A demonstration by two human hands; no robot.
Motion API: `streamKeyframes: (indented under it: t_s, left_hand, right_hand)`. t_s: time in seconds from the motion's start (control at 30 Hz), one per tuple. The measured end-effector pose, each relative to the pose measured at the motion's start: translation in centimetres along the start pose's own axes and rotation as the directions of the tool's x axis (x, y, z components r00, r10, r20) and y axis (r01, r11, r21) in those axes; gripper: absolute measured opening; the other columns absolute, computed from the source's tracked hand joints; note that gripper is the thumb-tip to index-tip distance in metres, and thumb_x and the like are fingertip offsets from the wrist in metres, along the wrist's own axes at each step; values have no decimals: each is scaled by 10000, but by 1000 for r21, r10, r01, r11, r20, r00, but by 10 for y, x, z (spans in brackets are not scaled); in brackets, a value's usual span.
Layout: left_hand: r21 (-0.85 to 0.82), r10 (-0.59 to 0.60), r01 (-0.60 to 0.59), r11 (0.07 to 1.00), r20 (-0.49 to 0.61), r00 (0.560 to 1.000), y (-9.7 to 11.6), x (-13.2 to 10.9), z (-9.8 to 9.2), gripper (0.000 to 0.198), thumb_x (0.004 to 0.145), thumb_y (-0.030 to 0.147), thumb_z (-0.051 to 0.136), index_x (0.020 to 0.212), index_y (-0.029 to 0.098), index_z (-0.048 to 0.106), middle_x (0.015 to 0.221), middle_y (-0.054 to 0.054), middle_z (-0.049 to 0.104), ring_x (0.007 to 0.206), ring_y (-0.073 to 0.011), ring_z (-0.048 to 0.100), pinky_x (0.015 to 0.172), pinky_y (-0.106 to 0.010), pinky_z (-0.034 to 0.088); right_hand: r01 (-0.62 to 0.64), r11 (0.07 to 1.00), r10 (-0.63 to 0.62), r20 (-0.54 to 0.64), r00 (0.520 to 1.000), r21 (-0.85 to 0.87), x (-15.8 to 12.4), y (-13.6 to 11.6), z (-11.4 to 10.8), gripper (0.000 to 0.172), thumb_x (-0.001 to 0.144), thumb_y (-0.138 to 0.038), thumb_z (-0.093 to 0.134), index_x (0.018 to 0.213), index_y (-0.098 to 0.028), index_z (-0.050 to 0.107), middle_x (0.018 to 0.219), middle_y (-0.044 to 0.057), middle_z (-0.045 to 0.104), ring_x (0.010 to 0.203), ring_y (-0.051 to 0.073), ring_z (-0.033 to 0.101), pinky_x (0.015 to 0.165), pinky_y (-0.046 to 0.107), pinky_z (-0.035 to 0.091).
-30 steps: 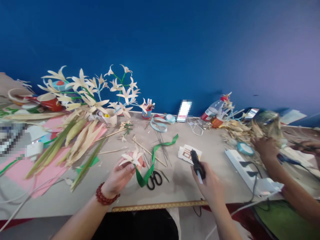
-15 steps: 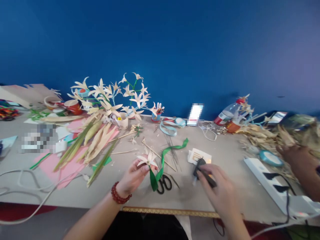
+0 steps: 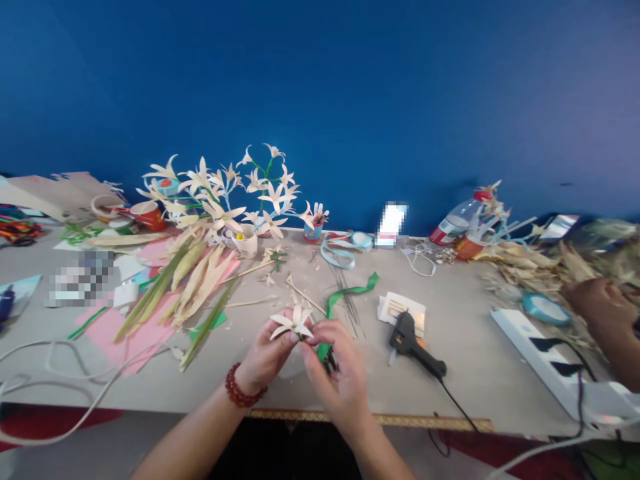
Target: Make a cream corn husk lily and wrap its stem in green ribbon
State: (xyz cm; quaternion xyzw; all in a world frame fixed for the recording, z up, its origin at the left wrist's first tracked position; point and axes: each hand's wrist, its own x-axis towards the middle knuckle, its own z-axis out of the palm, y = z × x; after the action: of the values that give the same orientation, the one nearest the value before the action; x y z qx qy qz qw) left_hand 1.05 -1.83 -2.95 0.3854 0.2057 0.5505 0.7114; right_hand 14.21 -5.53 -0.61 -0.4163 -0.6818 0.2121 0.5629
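Note:
My left hand (image 3: 273, 353), with a red bead bracelet at its wrist, pinches a cream husk flower (image 3: 294, 324) just above the table's front part. Beside it, my right hand (image 3: 340, 373) is closed at the flower's base on a green ribbon (image 3: 355, 288), whose free end trails away over the table. The ribbon's part between my fingers is mostly hidden. Dark scissors are largely covered by my right hand. A black glue gun (image 3: 414, 347) lies on the table to the right, its nozzle beside a small white card (image 3: 400, 309).
Husk flowers (image 3: 273, 200) stand in cups at the back left, above loose husks (image 3: 200, 287) and pink paper (image 3: 107, 333). At right are a power strip (image 3: 530, 367), a blue ribbon roll (image 3: 545, 309) and another person's hand (image 3: 595, 313). A bottle (image 3: 453, 220) leans near the wall.
My right hand has let go of the glue gun, leaving it on the table, and has moved left to the flower's base, closing on the green ribbon. My left hand keeps the flower.

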Motion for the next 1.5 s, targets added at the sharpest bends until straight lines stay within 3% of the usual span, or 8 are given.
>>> streamKeyframes:
  t_s: [0.5, 0.83, 1.5]
  left_hand:
    - [-2, 19, -19, 1000, 52, 998, -4, 0, -8, 247, 763, 336, 756, 729, 172, 574, 766, -9, 479, 749, -150, 483, 730, -290, 415]
    - [8, 9, -10, 1000, 72, 997, -1, 0, -9, 214, 763, 288, 757, 717, 169, 585, 758, -8, 518, 760, -150, 509, 738, -287, 423]
    - [85, 158, -172, 981, 150, 976, -6, 1, -26, 196, 783, 270, 727, 728, 186, 558, 756, 8, 528, 743, -142, 498, 729, -296, 432]
  right_hand:
    - [-142, 971, 145, -3, 989, 194, 4, -2, 6, 83, 896, -173, 535, 822, -210, 543, 850, 39, 595, 840, 196, 597, 767, 347, 485]
    - [-144, 962, 149, -5, 989, 231, 5, -6, 7, 84, 878, -159, 549, 813, -211, 559, 837, 35, 608, 842, 195, 605, 771, 340, 486]
    - [-196, 953, 187, 62, 980, 230, 9, -15, 8, 91, 872, -139, 567, 816, -209, 555, 832, 9, 585, 797, 165, 571, 738, 298, 431]
